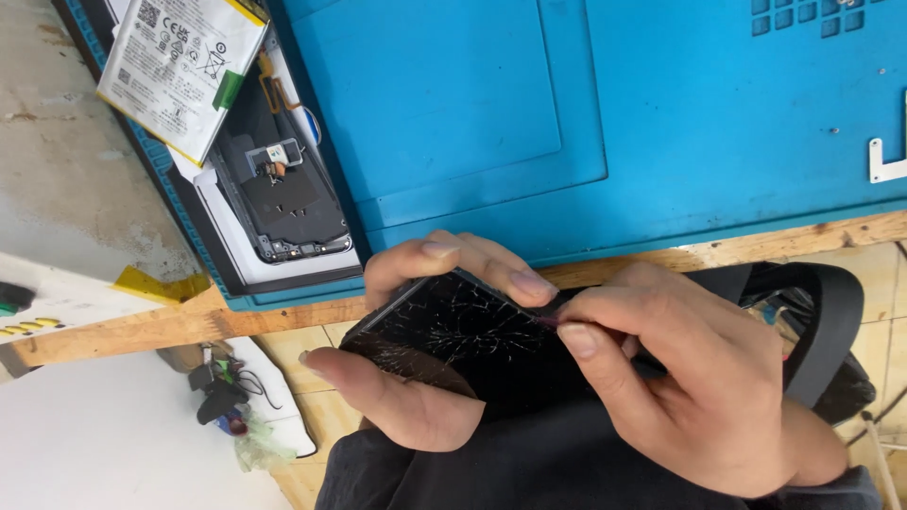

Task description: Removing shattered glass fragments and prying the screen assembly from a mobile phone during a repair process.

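My left hand (416, 378) grips a black phone screen (453, 331) with badly cracked glass, thumb along its near edge and fingers curled over its far edge. My right hand (690, 378) pinches a small thin tool at the screen's right edge, where a reddish tip (546, 322) touches the glass. Both hands hover over my lap, just in front of the wooden bench edge (756, 247).
A blue work mat (567, 113) covers the bench. At its left lies an opened phone body (283, 198) with a white battery (179, 66) tilted on top. A small metal bracket (883, 161) lies at the right. Below left, clutter sits on the tiled floor.
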